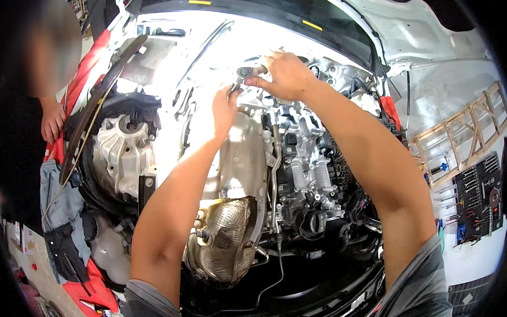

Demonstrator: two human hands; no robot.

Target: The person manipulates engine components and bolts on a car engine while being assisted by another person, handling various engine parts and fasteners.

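At the far side of the engine bay, my right hand (284, 73) is closed around a small grey metal fitting (245, 72) with a rounded end and what look like holes. My left hand (225, 108) comes up just below it, thumb and fingers pinched on the fitting's lower end. Strong glare washes out that hand's back and the area around it. Beneath my hands lies a large silver heat shield (243, 147). The exposed engine (306, 166), with its bare metal castings, is to the right of the shield.
A dimpled, gold-toned heat shield (228, 241) sits nearer to me. A pale strut tower (125, 148) and a long dark trim strip (93, 108) are at left. Another person's hand (52, 119) rests by the left fender. Right: a wooden frame (461, 132) and a tool tray (480, 197).
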